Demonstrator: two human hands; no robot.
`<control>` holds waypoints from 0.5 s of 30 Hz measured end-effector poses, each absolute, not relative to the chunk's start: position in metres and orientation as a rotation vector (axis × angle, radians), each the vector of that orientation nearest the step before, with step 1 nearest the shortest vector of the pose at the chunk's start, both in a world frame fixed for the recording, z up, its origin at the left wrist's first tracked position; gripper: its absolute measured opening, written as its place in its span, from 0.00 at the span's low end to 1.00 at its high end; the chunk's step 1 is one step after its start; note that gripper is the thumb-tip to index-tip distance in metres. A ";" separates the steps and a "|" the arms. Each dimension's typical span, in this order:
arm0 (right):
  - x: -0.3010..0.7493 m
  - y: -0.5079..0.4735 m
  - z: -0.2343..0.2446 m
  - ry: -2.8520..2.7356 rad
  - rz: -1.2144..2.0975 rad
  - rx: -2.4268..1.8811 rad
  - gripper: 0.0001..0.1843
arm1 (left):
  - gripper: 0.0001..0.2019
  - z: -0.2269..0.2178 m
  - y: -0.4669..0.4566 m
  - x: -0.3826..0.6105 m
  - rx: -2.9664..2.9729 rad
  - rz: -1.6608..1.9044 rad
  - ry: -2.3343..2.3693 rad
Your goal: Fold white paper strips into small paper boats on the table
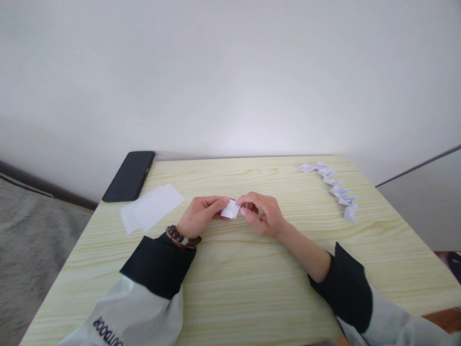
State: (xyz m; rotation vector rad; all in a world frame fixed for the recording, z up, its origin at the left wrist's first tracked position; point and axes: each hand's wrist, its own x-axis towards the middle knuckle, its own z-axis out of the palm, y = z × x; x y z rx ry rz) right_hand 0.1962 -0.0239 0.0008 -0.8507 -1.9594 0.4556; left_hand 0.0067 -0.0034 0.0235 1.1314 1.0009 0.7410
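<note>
A small folded piece of white paper [230, 210] is held above the middle of the table between my two hands. My left hand [206, 211] grips its left side, thumb on top and fingers beneath. At the paper's right corner is my right hand [263, 213], its index fingertip and thumb pinching the edge. Several small folded paper boats [339, 191] stand in a curved row at the right. Flat white paper sheets [151, 209] overlap one another to the left of my left hand.
A black smartphone [129, 176] lies at the table's far left corner. The light wood-grain table [252, 288] meets a white wall [230, 77] at the back. Grey carpet [36, 250] shows past the left edge.
</note>
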 end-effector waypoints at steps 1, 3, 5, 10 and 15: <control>0.196 -0.024 0.001 -1.944 0.500 -0.861 0.07 | 0.18 0.024 -0.004 0.007 1.140 0.736 1.002; 0.196 -0.024 0.002 -1.918 0.574 -0.914 0.05 | 0.20 0.023 -0.004 0.007 1.170 0.728 1.010; 0.195 -0.023 0.003 -1.917 0.613 -0.992 0.05 | 0.21 0.023 -0.004 0.007 1.203 0.735 1.029; 0.195 -0.023 0.005 -1.965 0.645 -1.081 0.11 | 0.19 0.022 -0.004 0.006 1.226 0.778 1.071; 0.195 -0.022 0.005 -1.971 0.641 -1.097 0.11 | 0.19 0.021 -0.003 0.006 1.258 0.782 1.060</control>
